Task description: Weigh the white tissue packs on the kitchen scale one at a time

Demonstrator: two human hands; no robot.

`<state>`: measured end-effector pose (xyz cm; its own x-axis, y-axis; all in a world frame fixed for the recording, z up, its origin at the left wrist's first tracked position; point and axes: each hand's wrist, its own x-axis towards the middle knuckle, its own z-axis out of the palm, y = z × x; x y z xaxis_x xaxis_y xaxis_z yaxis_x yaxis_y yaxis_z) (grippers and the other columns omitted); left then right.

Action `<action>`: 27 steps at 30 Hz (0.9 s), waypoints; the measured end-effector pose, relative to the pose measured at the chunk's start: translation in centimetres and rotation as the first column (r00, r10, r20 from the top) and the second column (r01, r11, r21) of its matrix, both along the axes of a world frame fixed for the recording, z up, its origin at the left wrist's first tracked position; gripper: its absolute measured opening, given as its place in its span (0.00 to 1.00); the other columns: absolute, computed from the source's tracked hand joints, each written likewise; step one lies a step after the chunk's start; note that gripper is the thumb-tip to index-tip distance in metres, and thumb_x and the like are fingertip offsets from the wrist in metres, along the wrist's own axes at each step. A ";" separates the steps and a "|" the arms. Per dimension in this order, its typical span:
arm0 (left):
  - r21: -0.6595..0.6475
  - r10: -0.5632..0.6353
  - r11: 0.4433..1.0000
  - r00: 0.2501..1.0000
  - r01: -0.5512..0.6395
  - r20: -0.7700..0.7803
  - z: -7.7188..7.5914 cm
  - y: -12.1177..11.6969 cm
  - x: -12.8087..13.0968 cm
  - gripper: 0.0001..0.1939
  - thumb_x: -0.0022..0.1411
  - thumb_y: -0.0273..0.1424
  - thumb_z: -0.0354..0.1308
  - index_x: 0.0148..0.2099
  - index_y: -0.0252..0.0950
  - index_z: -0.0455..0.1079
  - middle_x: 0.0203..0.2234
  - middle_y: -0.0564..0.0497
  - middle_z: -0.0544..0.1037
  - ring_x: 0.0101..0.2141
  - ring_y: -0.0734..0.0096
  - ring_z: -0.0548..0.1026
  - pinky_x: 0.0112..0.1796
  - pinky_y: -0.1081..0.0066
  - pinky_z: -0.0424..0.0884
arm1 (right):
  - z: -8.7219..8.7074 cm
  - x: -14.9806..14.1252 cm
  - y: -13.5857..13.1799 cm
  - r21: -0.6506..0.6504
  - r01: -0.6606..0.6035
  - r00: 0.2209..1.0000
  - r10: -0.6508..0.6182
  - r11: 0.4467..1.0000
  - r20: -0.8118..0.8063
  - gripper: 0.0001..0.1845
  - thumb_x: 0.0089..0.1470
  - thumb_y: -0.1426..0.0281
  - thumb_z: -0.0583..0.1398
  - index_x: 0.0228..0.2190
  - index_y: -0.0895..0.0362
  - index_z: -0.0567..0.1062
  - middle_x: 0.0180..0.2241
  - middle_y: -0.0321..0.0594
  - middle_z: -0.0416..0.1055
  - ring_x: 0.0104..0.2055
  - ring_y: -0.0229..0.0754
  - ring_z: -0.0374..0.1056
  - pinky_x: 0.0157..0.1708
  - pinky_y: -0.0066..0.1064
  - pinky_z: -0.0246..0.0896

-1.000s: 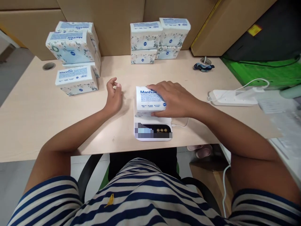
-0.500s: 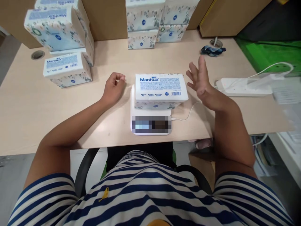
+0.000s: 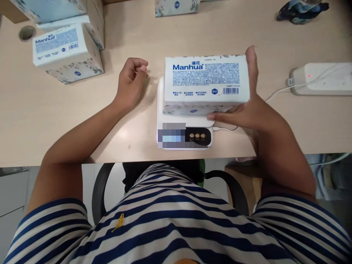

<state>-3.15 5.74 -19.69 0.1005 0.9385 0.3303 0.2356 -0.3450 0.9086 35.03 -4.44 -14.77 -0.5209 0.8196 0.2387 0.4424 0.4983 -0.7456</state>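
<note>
A white, blue-printed tissue pack [image 3: 203, 79] lies on a white digital scale [image 3: 162, 113], covering most of its platform. My right hand [image 3: 251, 106] grips the pack's right end, its thumb along the lower front edge and a finger up at the far right corner. Some of its fingers are hidden by the pack. My left hand [image 3: 130, 82] rests on the table left of the scale, fingers loosely curled with nothing in them. The scale's display is blurred out, and several round buttons show beside it.
Another tissue pack [image 3: 66, 53] stands at the left, against stacked packs [image 3: 95, 22]. One more pack [image 3: 177, 7] is at the back. On the right lie a white power strip [image 3: 324, 79] and a thin cable. A dark blue crumpled item [image 3: 298, 11] sits at the back right.
My right hand has come in from the right, where it was raised and spread, and now holds the pack's right end. The left hand stays put. The view has tipped down and closer.
</note>
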 end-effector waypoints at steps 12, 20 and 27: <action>-0.051 -0.088 0.995 0.988 0.082 -0.127 1.6 -4.1 0.7 0.27 0.80 0.61 0.57 0.57 0.45 0.79 0.26 0.55 0.71 0.34 0.59 0.85 0.39 0.62 0.81 | 0.6 -1.4 -0.4 -0.034 0.134 0.987 -0.131 0.990 0.089 0.84 0.47 0.28 0.69 0.77 0.26 0.14 0.86 0.28 0.42 0.89 0.57 0.38 0.88 0.59 0.41; -0.121 -0.075 0.991 0.993 0.064 -0.095 0.1 -3.5 0.1 0.20 0.81 0.52 0.60 0.48 0.42 0.80 0.29 0.53 0.74 0.38 0.60 0.86 0.37 0.68 0.81 | 1.1 -1.7 -0.5 -0.075 0.191 0.973 -0.178 0.979 0.147 0.86 0.43 0.23 0.66 0.76 0.26 0.11 0.87 0.22 0.34 0.89 0.62 0.37 0.86 0.65 0.45; -0.132 -0.067 0.989 0.998 0.066 -0.005 1.2 -3.6 0.5 0.27 0.85 0.53 0.51 0.43 0.41 0.79 0.26 0.51 0.68 0.36 0.58 0.84 0.36 0.66 0.79 | 0.8 -1.8 -0.5 -0.044 0.151 0.986 -0.147 0.988 0.074 0.85 0.47 0.26 0.67 0.79 0.32 0.17 0.85 0.35 0.46 0.89 0.61 0.40 0.86 0.65 0.44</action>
